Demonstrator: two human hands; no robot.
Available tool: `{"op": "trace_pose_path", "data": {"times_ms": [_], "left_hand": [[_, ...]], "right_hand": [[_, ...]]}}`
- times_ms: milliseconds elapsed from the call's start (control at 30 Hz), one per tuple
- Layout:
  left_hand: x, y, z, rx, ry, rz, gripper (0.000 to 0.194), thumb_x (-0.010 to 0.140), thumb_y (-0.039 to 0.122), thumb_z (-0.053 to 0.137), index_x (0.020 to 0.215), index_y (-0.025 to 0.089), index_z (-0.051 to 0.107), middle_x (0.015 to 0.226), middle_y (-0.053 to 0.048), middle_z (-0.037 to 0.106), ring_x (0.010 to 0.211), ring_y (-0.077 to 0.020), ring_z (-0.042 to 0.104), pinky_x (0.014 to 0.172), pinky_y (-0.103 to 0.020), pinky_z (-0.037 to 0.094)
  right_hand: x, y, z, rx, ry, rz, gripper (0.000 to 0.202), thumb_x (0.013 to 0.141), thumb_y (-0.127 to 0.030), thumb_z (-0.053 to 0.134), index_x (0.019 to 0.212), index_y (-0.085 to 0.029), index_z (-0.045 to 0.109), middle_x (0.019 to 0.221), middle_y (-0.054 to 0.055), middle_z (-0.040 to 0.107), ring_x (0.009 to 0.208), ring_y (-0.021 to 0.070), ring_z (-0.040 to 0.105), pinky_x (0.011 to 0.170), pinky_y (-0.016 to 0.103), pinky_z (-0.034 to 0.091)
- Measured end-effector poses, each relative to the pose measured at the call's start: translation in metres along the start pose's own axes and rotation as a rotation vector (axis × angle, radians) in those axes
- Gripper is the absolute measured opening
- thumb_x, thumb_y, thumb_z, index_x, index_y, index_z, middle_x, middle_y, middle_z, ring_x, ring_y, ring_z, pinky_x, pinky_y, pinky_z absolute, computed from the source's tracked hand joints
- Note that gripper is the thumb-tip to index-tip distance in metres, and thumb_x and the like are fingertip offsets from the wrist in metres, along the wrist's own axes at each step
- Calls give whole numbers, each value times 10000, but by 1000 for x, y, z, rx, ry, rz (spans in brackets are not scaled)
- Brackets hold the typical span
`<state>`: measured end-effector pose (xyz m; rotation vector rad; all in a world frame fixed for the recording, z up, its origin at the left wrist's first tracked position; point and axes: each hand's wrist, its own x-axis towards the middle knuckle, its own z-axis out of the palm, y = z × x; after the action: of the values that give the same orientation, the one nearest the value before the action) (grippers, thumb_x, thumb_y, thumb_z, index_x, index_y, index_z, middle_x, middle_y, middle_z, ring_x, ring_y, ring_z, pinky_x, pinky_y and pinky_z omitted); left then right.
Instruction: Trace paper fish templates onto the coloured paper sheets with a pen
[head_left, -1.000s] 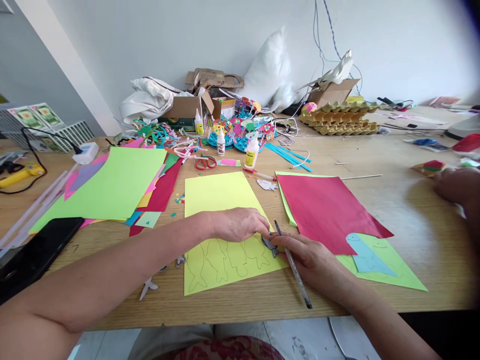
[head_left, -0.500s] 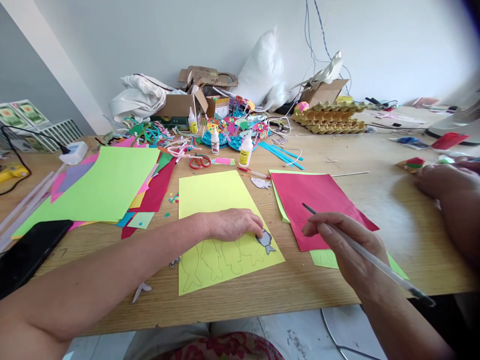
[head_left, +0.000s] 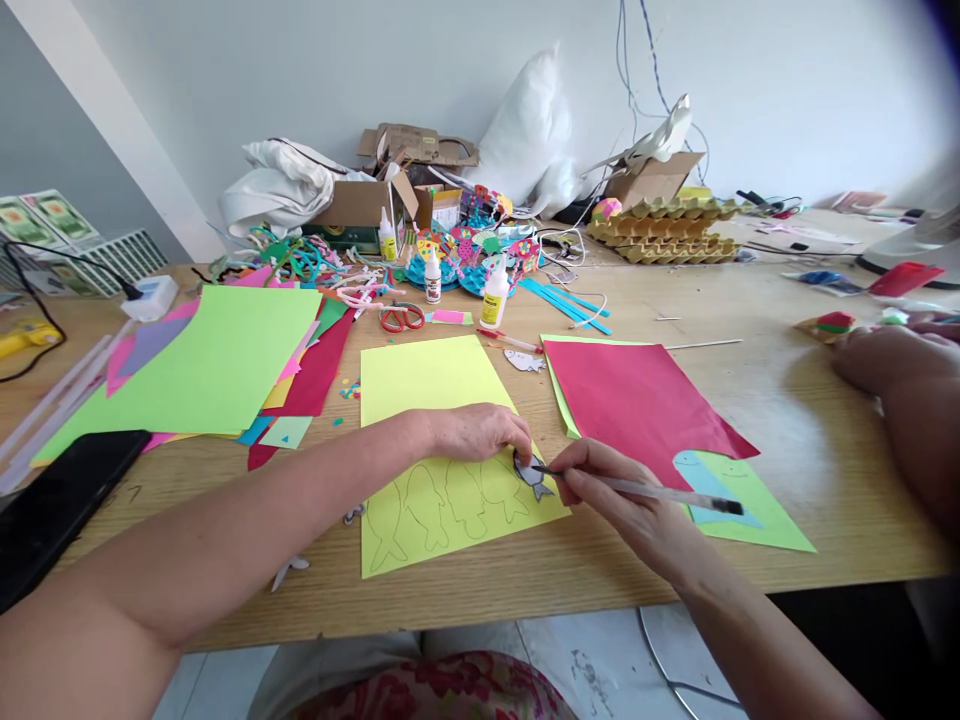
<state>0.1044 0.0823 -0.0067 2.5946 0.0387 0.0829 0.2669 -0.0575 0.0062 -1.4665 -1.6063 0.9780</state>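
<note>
On a yellow sheet of paper point(head_left: 427, 380) several fish outlines are drawn along the lower half. My left hand point(head_left: 480, 432) lies over it, fingers bent together and pressing a small grey paper fish cutout point(head_left: 537, 482) near the right edge. In my right hand point(head_left: 622, 505) is a pen point(head_left: 675, 491), its tip at the cutout's upper right side. My left hand covers the tops of some outlines. Another white fish cutout point(head_left: 523, 361) lies just beyond the sheet's right edge.
Stacked coloured paper point(head_left: 225, 350) and a black phone point(head_left: 67, 510) lie left. Glue bottles point(head_left: 493, 298) and red-handled scissors point(head_left: 402, 317) stand behind the sheet. A red sheet point(head_left: 630, 400) overlaps green paper at right. Another person's hand point(head_left: 892, 360) is at far right; egg trays point(head_left: 660, 235) sit behind.
My right hand has moved left with the pen, bringing its tip from over the red sheet down to the fish cutout. My left hand stays on the cutout.
</note>
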Motion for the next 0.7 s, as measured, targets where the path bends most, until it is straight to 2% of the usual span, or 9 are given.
{"op": "trace_pose_path", "data": {"times_ms": [133, 267, 467, 700], "left_hand": [[2, -2, 1, 13, -9, 0, 383, 744, -115, 415, 894, 128, 670, 980, -54, 654, 934, -130, 564, 873, -221, 417], [2, -3, 2, 2, -11, -15, 370, 768, -100, 407, 872, 148, 662, 968, -35, 648, 924, -122, 561, 858, -216, 417], [2, -5, 3, -36, -9, -20, 359, 780, -96, 407, 848, 159, 650, 954, -20, 637, 927, -118, 552, 859, -208, 403], [1, -3, 3, -55, 16, -2, 341, 801, -80, 409, 840, 153, 655, 956, -30, 642, 919, -121, 549, 873, -221, 397]], "right_hand": [[9, 8, 9, -29, 1, 56, 46, 787, -230, 505, 782, -195, 535, 619, -39, 513, 549, 101, 448, 484, 214, 338], [17, 16, 14, -64, 1, 34, 43, 754, -180, 481, 761, -197, 521, 630, -39, 521, 566, 101, 442, 494, 214, 331], [23, 15, 11, -123, -39, 12, 46, 702, -168, 485, 681, -192, 518, 565, -44, 480, 509, 94, 391, 453, 217, 292], [22, 16, 9, -119, -83, 12, 73, 679, -138, 462, 671, -191, 512, 587, -43, 465, 524, 92, 370, 459, 219, 285]]}}
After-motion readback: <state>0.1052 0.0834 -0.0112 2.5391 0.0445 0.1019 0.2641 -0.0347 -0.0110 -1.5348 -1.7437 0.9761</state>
